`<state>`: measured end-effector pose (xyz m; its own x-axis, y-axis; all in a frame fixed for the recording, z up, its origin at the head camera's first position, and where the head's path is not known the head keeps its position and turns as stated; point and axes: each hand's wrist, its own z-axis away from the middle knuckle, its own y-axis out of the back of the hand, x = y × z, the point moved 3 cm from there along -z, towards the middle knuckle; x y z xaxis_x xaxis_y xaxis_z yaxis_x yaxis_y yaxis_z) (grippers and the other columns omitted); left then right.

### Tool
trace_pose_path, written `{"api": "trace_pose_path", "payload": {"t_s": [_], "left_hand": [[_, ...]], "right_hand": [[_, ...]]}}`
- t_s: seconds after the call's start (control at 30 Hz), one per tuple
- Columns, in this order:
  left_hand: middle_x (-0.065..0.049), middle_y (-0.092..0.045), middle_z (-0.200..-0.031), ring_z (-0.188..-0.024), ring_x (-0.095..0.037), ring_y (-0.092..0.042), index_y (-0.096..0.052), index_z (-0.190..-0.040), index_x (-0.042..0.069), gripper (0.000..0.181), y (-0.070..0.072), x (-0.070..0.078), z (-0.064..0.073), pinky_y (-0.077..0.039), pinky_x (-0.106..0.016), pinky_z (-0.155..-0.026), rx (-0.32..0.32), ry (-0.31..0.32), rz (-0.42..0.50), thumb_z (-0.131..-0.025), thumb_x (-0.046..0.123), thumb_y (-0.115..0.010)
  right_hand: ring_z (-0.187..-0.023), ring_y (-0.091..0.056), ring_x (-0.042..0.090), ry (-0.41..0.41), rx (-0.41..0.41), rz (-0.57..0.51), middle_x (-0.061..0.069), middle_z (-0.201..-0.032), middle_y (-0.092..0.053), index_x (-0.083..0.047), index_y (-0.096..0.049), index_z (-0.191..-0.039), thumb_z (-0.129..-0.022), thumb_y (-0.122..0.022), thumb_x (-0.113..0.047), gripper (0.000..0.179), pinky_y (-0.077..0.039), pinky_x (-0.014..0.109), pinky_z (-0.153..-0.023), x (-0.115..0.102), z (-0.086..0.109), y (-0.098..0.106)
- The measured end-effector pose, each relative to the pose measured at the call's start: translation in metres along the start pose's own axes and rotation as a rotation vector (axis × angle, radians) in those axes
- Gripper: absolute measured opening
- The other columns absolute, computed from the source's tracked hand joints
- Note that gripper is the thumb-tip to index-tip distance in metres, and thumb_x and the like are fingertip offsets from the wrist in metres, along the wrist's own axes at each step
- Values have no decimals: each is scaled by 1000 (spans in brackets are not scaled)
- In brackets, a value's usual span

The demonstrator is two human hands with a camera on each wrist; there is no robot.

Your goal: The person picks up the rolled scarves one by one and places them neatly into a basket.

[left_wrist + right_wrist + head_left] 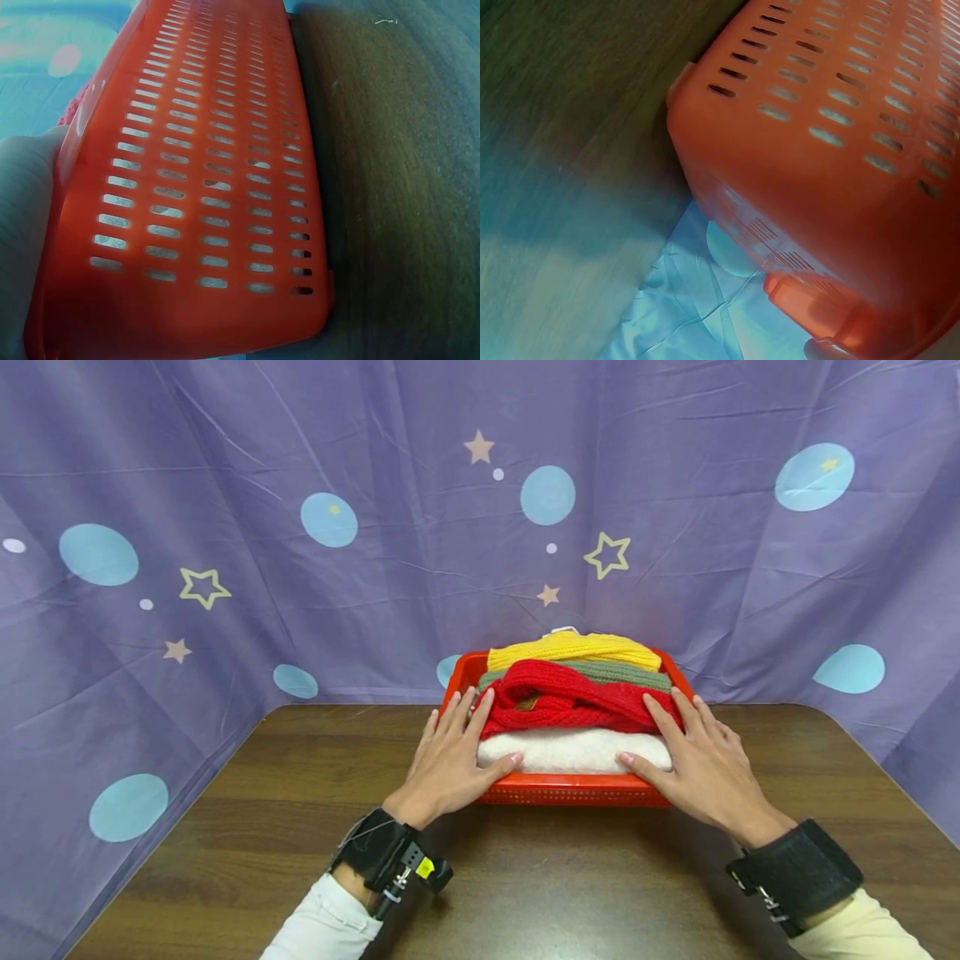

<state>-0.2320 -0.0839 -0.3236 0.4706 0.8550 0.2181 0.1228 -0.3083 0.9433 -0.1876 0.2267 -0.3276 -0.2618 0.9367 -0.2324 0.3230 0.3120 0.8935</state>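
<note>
A red plastic basket [576, 782] stands on the table, packed with folded knitwear. In front lies a fluffy white piece [573, 750], with a red knit scarf [573, 693] behind it. Farther back are a green knit piece [622, 672] and a yellow knit piece [573, 648]. My left hand [450, 764] rests on the basket's left side, fingers extended and thumb over the front rim. On the right side, my right hand [708, 768] lies likewise, its fingers straight. The left wrist view shows the slotted basket wall [187, 315] beside my hand [22, 225].
The brown wooden table [570, 877] extends around the basket. Behind it hangs a purple curtain [420, 460] with stars and blue spots, close to the basket's back. Something small and white [564, 630] shows behind the yellow knit.
</note>
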Motion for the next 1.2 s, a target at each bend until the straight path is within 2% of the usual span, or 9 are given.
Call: {"api": "trace_pose_path", "payload": {"t_s": [0.2, 0.37, 0.5, 0.67, 0.83, 1.03, 1.2], "left_hand": [[-12, -12, -169, -155, -33, -11, -12, -164, 20, 94, 1, -2, 0, -7, -56, -122, 32, -25, 37, -92, 68, -51], [-13, -16, -168, -154, -35, -12, -14, -164, 22, 90, 5, -12, -3, -9, -60, -121, 69, -25, 145, -94, 65, -51], [-10, -12, -169, -155, -33, -9, -13, -164, 25, 86, 11, -28, -9, -8, -61, -121, 72, 23, 204, -96, 66, -46], [-11, -8, -169, -155, -33, -4, -9, -164, 25, 85, 20, -57, -19, -6, -61, -121, 52, 102, 200, -98, 68, -40], [-15, -7, -169, -155, -37, -2, -9, -164, 21, 88, 27, -90, -26, -5, -64, -119, 36, 192, 157, -97, 71, -38], [-18, -3, -169, -155, -38, 2, -5, -164, 19, 93, 22, -119, -29, -2, -64, -120, -16, 298, 95, -96, 74, -36], [-21, -2, -168, -154, -42, 1, -6, -164, 18, 94, 15, -129, -34, -1, -66, -118, -56, 336, 61, -95, 74, -38]], "right_hand": [[-141, -25, 57, 9, 26, -6, 31, -157, -29, -9, -36, -156, -88, -63, -66, 93, -28, 75, -99, 1, 0, -1], [-141, -25, 58, 25, 39, -32, 31, -157, -29, -8, -35, -156, -87, -66, -63, 94, -28, 76, -98, 3, -1, 1], [-141, -24, 59, 12, 26, -94, 30, -159, -27, -11, -32, -158, -88, -67, -59, 92, -25, 79, -97, 9, -3, 5], [-141, -24, 59, -45, 4, -182, 32, -159, -24, -13, -24, -161, -93, -63, -54, 88, -23, 83, -95, 28, -11, 11], [-141, -21, 59, -116, -27, -216, 35, -159, -20, -9, -20, -162, -97, -58, -53, 87, -18, 84, -96, 54, -21, 18], [-142, -15, 60, -218, -76, -202, 37, -159, -13, -8, -13, -162, -98, -50, -59, 90, -15, 83, -98, 83, -33, 20], [-142, -14, 61, -250, -75, -176, 40, -157, -13, -6, -13, -162, -100, -46, -59, 88, -15, 85, -96, 100, -37, 20]]}}
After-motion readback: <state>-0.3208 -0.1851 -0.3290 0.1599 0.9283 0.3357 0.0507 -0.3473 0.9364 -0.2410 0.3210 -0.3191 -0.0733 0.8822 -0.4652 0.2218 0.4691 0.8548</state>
